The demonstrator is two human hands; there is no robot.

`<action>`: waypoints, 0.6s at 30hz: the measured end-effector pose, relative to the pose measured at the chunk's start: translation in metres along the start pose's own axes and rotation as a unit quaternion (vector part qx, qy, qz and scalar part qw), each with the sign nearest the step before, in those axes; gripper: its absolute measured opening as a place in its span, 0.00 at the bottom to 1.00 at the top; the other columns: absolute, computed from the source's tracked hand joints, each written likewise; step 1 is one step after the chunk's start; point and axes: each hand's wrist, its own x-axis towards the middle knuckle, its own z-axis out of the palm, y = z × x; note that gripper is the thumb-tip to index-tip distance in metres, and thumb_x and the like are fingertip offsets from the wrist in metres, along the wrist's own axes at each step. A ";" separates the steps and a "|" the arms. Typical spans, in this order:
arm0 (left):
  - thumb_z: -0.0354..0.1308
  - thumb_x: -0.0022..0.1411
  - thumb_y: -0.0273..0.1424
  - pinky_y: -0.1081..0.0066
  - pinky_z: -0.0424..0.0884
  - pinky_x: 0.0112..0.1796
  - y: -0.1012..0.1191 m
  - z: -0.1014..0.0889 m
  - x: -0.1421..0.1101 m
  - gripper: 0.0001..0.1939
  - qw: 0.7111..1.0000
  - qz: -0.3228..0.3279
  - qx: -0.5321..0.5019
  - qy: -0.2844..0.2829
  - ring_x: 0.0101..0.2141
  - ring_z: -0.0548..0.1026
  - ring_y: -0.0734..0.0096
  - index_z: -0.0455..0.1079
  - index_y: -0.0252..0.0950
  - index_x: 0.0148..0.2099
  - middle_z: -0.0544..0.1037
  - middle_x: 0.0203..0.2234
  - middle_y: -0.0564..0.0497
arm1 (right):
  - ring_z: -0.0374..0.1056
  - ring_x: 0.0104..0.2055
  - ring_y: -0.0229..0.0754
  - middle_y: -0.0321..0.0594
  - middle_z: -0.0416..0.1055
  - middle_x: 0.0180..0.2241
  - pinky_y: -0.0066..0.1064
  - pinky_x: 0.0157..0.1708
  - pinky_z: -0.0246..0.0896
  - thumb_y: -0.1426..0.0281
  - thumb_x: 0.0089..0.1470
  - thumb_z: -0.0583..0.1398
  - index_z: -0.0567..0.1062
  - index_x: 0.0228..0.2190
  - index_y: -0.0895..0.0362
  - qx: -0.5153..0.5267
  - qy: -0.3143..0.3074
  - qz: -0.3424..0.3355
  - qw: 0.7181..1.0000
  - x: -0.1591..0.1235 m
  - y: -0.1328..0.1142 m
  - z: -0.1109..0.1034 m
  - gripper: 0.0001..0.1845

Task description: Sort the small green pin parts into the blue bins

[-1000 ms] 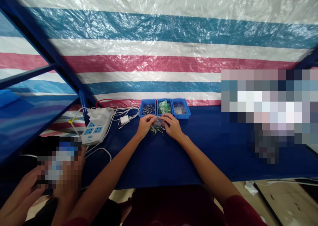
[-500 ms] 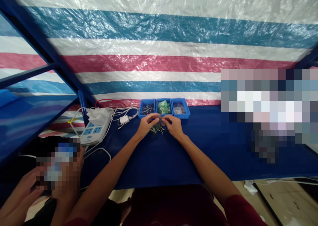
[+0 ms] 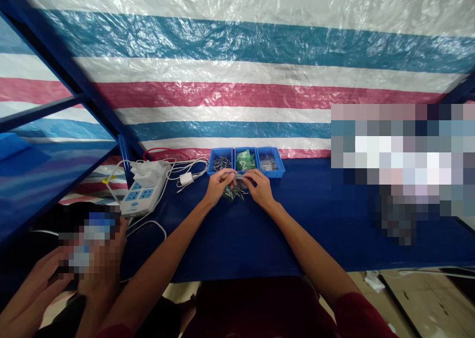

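Both hands are close together above the blue table, just in front of three blue bins. My left hand (image 3: 216,186) is closed, thumb and fingers pinching the upper left edge of a small clear plastic bag (image 3: 240,178). At the bag's right edge, my right hand (image 3: 261,189) pinches in the same way. Below the fingers show green pieces and thin metal screws (image 3: 237,194); whether they lie inside the bag or behind it I cannot tell. Dark and silvery screws (image 3: 221,163) fill the left bin, green pieces (image 3: 245,159) the middle one, clear plastic bags (image 3: 267,164) the right one.
A white power strip (image 3: 139,197) with plugs and tangled white cables (image 3: 191,166) occupies the table's left side. A white charger (image 3: 186,178) lies near the bins. At lower left, another person's hands (image 3: 44,283) hold a blurred-out object. A pixelated area covers the right.
My fingers have shifted slightly along the bag's top edge, and more of the clear plastic shows between them. The bins have not moved.
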 end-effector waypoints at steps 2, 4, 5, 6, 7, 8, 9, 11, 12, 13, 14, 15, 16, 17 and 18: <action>0.56 0.60 0.47 0.72 0.69 0.29 -0.001 0.000 0.000 0.21 0.999 0.029 0.045 0.007 0.24 0.70 0.74 0.74 0.33 0.39 0.73 0.25 0.51 | 0.69 0.35 0.42 0.43 0.73 0.33 0.32 0.36 0.66 0.65 0.59 0.55 0.76 0.31 0.55 0.006 0.009 0.018 1.000 0.001 -0.001 -0.001 0.12; 0.59 0.57 0.46 0.71 0.69 0.32 -0.002 0.001 0.000 0.19 0.993 0.059 0.104 0.024 0.27 0.71 0.72 0.75 0.34 0.37 0.74 0.30 0.49 | 0.70 0.33 0.42 0.42 0.74 0.31 0.32 0.36 0.66 0.64 0.58 0.55 0.76 0.31 0.55 0.019 0.016 0.044 0.999 0.002 -0.001 -0.001 0.12; 0.61 0.56 0.45 0.71 0.70 0.33 -0.002 0.001 -0.001 0.18 0.989 0.068 0.128 0.032 0.29 0.72 0.71 0.75 0.34 0.36 0.75 0.32 0.48 | 0.70 0.32 0.42 0.41 0.74 0.30 0.32 0.35 0.67 0.63 0.58 0.55 0.75 0.31 0.55 0.028 0.017 0.056 0.998 0.002 0.000 -0.001 0.12; 0.62 0.54 0.45 0.70 0.70 0.34 -0.003 0.002 -0.001 0.17 0.987 0.071 0.142 0.039 0.31 0.73 0.70 0.75 0.34 0.34 0.75 0.33 0.48 | 0.70 0.31 0.42 0.41 0.74 0.30 0.32 0.35 0.67 0.63 0.58 0.55 0.75 0.31 0.55 0.037 0.015 0.067 0.997 0.001 0.000 -0.001 0.11; 0.62 0.54 0.44 0.70 0.70 0.35 -0.003 0.002 -0.001 0.17 0.986 0.067 0.144 0.041 0.32 0.73 0.69 0.75 0.34 0.34 0.76 0.33 0.48 | 0.70 0.29 0.41 0.40 0.74 0.29 0.32 0.34 0.67 0.63 0.58 0.55 0.75 0.33 0.55 0.046 0.010 0.075 0.996 0.001 0.000 -0.001 0.11; 0.62 0.54 0.44 0.69 0.71 0.36 -0.004 0.002 -0.001 0.17 0.989 0.058 0.132 0.041 0.32 0.74 0.68 0.75 0.34 0.34 0.76 0.31 0.48 | 0.70 0.28 0.40 0.40 0.74 0.29 0.32 0.34 0.68 0.64 0.58 0.54 0.75 0.35 0.55 0.053 0.005 0.080 0.995 0.001 0.000 0.000 0.11; 0.62 0.54 0.44 0.69 0.71 0.35 -0.004 0.002 -0.001 0.17 0.992 0.045 0.112 0.041 0.31 0.74 0.68 0.75 0.34 0.35 0.77 0.29 0.49 | 0.70 0.28 0.40 0.40 0.74 0.30 0.32 0.33 0.68 0.66 0.59 0.53 0.75 0.38 0.55 0.058 0.002 0.080 0.995 0.001 0.001 0.000 0.12; 0.62 0.54 0.43 0.68 0.72 0.34 -0.004 0.002 0.000 0.18 0.997 0.017 0.066 0.042 0.28 0.74 0.69 0.75 0.33 0.38 0.77 0.25 0.50 | 0.70 0.29 0.39 0.41 0.73 0.36 0.32 0.34 0.69 0.70 0.58 0.51 0.73 0.45 0.54 0.059 -0.005 0.061 0.996 0.000 0.002 0.000 0.16; 0.63 0.54 0.43 0.68 0.72 0.33 -0.003 0.002 0.000 0.18 0.998 0.006 0.045 0.046 0.26 0.74 0.70 0.75 0.32 0.39 0.77 0.23 0.51 | 0.70 0.31 0.39 0.43 0.72 0.40 0.32 0.35 0.69 0.72 0.58 0.51 0.72 0.48 0.54 0.053 -0.007 0.043 0.998 -0.001 0.003 0.000 0.18; 0.63 0.53 0.42 0.69 0.72 0.33 -0.003 0.002 0.000 0.18 0.998 -0.002 0.027 0.050 0.25 0.73 0.70 0.74 0.32 0.39 0.76 0.23 0.51 | 0.70 0.32 0.39 0.44 0.70 0.43 0.33 0.36 0.69 0.73 0.57 0.51 0.71 0.49 0.53 0.044 -0.010 0.025 0.999 -0.001 0.004 0.000 0.19; 0.64 0.53 0.42 0.69 0.72 0.32 -0.002 0.002 0.000 0.18 0.998 -0.008 0.014 0.053 0.25 0.73 0.71 0.74 0.32 0.39 0.76 0.22 0.51 | 0.69 0.34 0.39 0.45 0.68 0.46 0.33 0.37 0.69 0.74 0.57 0.51 0.71 0.49 0.53 0.032 -0.013 0.010 0.999 -0.001 0.005 0.001 0.20; 0.64 0.53 0.42 0.69 0.71 0.32 -0.001 0.002 0.000 0.18 0.998 -0.012 0.004 0.054 0.24 0.73 0.71 0.74 0.32 0.38 0.76 0.22 0.51 | 0.69 0.35 0.39 0.46 0.67 0.48 0.34 0.37 0.69 0.74 0.57 0.52 0.72 0.49 0.52 0.020 -0.016 0.000 1.000 -0.002 0.005 0.001 0.20; 0.63 0.53 0.42 0.70 0.71 0.31 0.000 0.002 0.000 0.17 0.999 -0.015 -0.003 0.052 0.23 0.73 0.72 0.74 0.32 0.36 0.76 0.21 0.51 | 0.69 0.36 0.40 0.46 0.66 0.48 0.34 0.37 0.69 0.73 0.57 0.53 0.73 0.48 0.51 0.010 -0.018 -0.004 1.000 -0.002 0.006 0.001 0.19; 0.63 0.54 0.43 0.70 0.71 0.30 0.001 0.002 0.000 0.17 0.999 -0.021 -0.005 0.045 0.22 0.72 0.72 0.74 0.32 0.35 0.76 0.21 0.51 | 0.69 0.36 0.40 0.46 0.65 0.48 0.34 0.37 0.70 0.72 0.57 0.53 0.74 0.47 0.51 0.004 -0.019 -0.005 1.000 -0.002 0.007 0.002 0.17; 0.62 0.54 0.43 0.70 0.70 0.29 0.002 0.003 -0.001 0.17 0.999 -0.026 -0.005 0.037 0.22 0.71 0.72 0.74 0.32 0.34 0.75 0.20 0.52 | 0.69 0.36 0.40 0.46 0.65 0.48 0.34 0.37 0.70 0.71 0.57 0.54 0.74 0.46 0.51 0.001 -0.020 -0.006 1.000 -0.002 0.007 0.002 0.16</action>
